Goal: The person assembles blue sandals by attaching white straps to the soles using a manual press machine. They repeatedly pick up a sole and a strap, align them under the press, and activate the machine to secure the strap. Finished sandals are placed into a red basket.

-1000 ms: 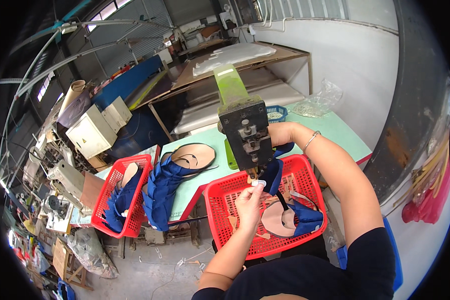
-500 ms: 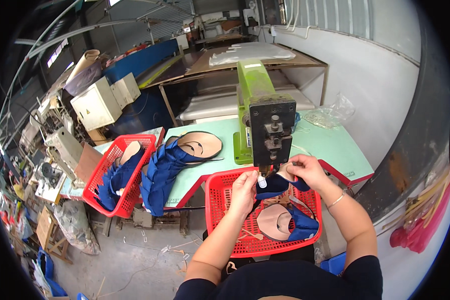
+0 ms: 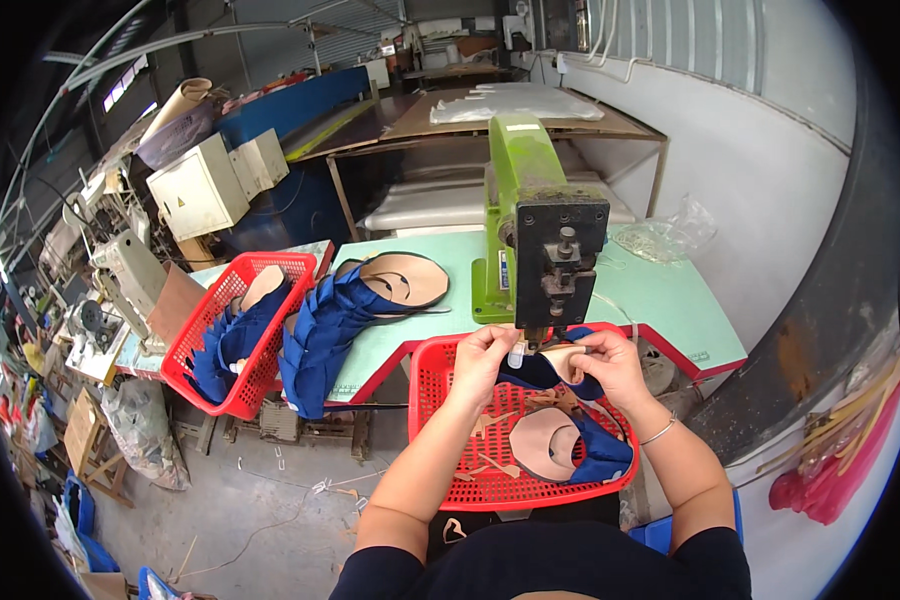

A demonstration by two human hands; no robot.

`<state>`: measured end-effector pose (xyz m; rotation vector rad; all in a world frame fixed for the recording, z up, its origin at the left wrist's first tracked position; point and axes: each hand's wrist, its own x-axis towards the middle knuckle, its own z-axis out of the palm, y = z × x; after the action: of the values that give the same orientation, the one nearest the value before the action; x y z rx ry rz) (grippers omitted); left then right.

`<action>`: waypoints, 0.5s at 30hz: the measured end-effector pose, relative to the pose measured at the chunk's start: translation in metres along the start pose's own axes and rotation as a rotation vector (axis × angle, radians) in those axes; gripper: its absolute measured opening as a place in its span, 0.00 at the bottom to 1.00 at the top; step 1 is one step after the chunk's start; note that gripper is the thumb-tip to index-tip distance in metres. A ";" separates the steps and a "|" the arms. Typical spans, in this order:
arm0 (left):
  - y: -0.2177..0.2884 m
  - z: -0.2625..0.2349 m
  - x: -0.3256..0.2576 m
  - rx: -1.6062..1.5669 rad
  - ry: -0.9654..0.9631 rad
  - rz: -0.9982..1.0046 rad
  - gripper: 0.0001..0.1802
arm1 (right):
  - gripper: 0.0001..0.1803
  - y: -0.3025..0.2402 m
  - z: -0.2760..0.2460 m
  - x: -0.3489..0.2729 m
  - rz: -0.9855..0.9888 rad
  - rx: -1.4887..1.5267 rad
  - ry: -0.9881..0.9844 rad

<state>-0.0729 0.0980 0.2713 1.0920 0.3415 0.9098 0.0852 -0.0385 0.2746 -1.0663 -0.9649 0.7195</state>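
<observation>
Under the black head of a green press-like machine (image 3: 560,245), both my hands hold a blue and beige sewn piece (image 3: 566,362) that looks like a shoe upper. My left hand (image 3: 482,365) is closed in a pinch at its left edge, beside a small white tab (image 3: 516,356). My right hand (image 3: 613,368) pinches the beige part on the right, thumb and fingers together. Just below, a similar blue and beige piece (image 3: 548,445) lies in a red plastic basket (image 3: 523,497). The contact point under the machine head is partly hidden.
The green table (image 3: 685,300) has a cut-out front edge around the basket. To the left stand a stack of blue and beige pieces (image 3: 330,340) and another red basket (image 3: 255,395) holding more. A clear plastic bag (image 3: 675,235) lies at the right, near the wall.
The view has shifted slightly. My hands and the held piece have moved a little left relative to the machine head, and my right hand sits lower. Both hands keep their grip.
</observation>
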 end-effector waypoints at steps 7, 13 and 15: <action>0.002 -0.006 -0.014 -0.138 0.145 -0.098 0.07 | 0.16 -0.017 0.013 0.001 0.156 -0.117 0.013; 0.003 -0.023 -0.028 -0.227 0.210 -0.037 0.06 | 0.19 -0.025 0.040 0.004 0.149 -0.211 0.027; -0.003 -0.034 -0.030 -0.254 0.225 -0.005 0.06 | 0.20 -0.033 0.052 0.003 0.129 -0.329 0.055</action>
<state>-0.1119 0.0951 0.2478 0.7574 0.4020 1.0436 0.0403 -0.0271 0.3157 -1.4400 -0.9947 0.6450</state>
